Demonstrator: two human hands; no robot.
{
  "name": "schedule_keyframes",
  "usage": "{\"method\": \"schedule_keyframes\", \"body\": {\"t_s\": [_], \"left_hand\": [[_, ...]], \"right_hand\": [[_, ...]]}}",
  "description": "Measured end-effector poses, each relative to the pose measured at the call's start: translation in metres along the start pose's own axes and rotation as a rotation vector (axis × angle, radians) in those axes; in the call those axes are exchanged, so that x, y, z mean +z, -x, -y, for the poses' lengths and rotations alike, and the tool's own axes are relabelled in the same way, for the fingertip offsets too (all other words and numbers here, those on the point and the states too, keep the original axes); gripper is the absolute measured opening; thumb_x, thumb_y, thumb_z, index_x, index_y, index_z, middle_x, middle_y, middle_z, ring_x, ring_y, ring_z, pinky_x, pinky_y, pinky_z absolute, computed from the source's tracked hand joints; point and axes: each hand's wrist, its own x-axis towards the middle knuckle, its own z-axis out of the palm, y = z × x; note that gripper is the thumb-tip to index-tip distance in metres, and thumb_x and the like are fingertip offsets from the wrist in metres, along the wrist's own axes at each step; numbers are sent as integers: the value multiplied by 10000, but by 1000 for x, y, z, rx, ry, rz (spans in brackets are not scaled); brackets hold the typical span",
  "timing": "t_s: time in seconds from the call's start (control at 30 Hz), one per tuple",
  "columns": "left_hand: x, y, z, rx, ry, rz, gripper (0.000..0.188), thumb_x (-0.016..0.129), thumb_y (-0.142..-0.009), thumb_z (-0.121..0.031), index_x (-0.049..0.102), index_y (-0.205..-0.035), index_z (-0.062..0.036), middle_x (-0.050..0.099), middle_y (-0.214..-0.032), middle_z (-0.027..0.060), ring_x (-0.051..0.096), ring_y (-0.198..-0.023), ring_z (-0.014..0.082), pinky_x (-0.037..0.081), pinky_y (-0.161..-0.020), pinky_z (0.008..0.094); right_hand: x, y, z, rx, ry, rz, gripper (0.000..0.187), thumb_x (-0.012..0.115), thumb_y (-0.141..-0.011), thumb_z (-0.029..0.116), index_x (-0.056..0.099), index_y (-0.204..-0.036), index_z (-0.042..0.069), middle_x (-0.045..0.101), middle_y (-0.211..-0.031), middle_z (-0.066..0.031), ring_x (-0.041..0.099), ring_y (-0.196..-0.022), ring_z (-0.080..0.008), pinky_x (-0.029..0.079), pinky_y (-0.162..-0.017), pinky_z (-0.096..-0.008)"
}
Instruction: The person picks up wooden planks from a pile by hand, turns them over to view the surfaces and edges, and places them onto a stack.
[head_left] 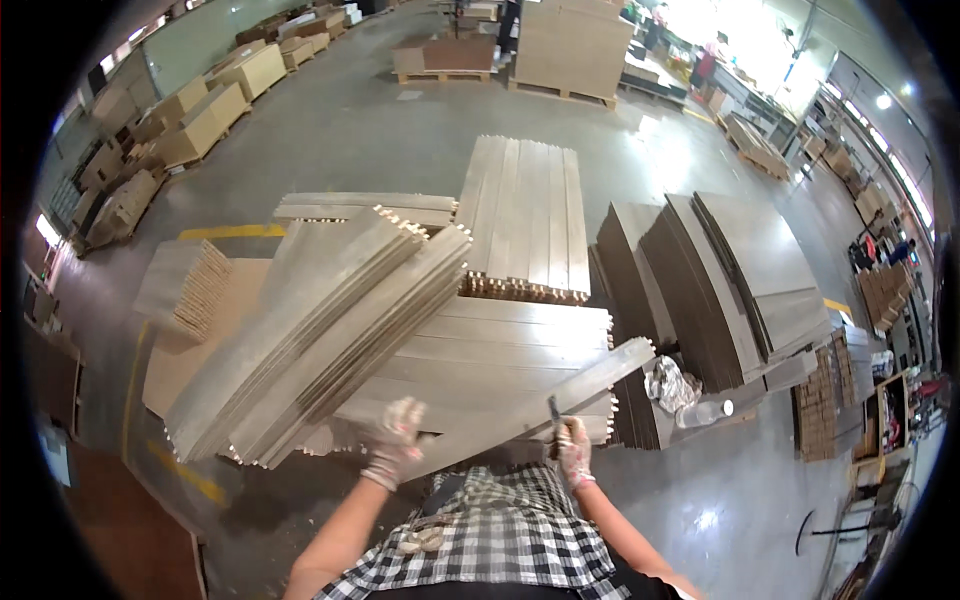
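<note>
A long grey-brown board [545, 400] lies slanted across a stack of similar boards [470, 370] in front of me. My left hand [397, 435], in a white patterned glove, is beside the board's near left end with its fingers raised and apart. Gripped in my gloved right hand [574, 452] is a slim dark hand tool [554, 415], held upright at the board's near edge; its exact kind cannot be made out. To the left, slanted piles of boards [330, 330] lean over the stack.
Another board stack [525, 210] stands farther off. Wide dark panels [700, 290] are piled at the right, with crumpled clear plastic [672, 385] and a clear bottle [705, 412] near them. A smaller board pile [185, 285] sits at far left. Loaded pallets [570, 45] stand beyond.
</note>
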Motion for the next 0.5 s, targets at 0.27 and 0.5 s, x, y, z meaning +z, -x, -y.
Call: {"method": "schedule_keyframes", "body": {"t_s": [0.27,0.5], "left_hand": [[77,-1,-66,-158,3,463,874,757,-651,-285,366,-1410,-95,482,-1315,130,460,-1208,304,364,-1005,453],[77,-7,-69,-157,-9,436,876,798,-603,-245,414,-1380,-112,529,-1255,103,489,-1166,283,376,-995,424]], "right_hand": [[-5,-30,-45,-469,701,233,668,576,-811,56,411,-1391,342,693,-964,-108,672,-790,-326,532,-724,-455],[-184,-195,-87,-194,785,-298,538,507,-874,102,480,-1342,367,687,-947,-141,654,-705,-314,513,-614,-439]]}}
